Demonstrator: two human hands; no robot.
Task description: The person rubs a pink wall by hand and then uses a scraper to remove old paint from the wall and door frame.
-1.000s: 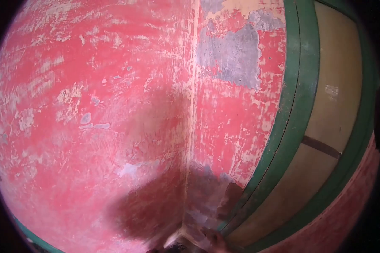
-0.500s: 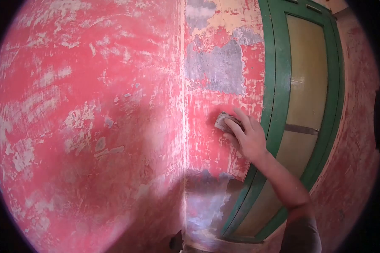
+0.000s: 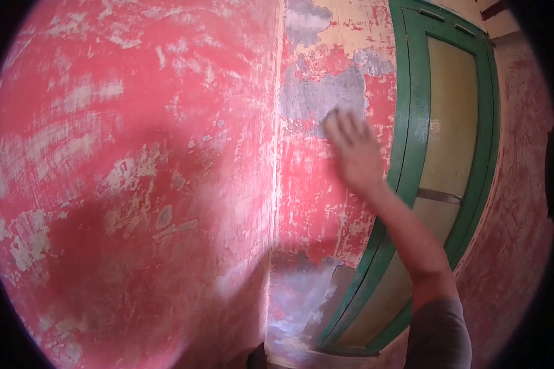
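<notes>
Fingers [image 3: 341,132] of the right hand [image 3: 354,154] are lying nearly flat and close together against the red wall [image 3: 326,203], pressing on its surface at the lower edge of the bare grey patch [image 3: 329,92]. They are blurred with motion, so whether the small sanding block is tucked beneath them cannot be told now; nothing of it is showing past the fingertips.

Working from the left: the left-hand wall [image 3: 123,154] is showing worn red paint with pale scuffed streaks, and a broad shadow is falling across its lower half. The corner seam [image 3: 276,184] is running top to bottom just left of the hand. Next comes the narrower wall strip where the hand is working, then the forearm [image 3: 406,234] and grey sleeve [image 3: 440,335] rising from the lower right, and beyond them the green door frame [image 3: 412,123] with its yellowish panel [image 3: 452,111].

Half a second ago the hand was lower on this strip, with the block plainly visible under the fingertips; a second ago no hand was raised at all. So the hand is travelling upward, which suggests a rubbing stroke carrying toward the grey patch. No left hand is showing.
</notes>
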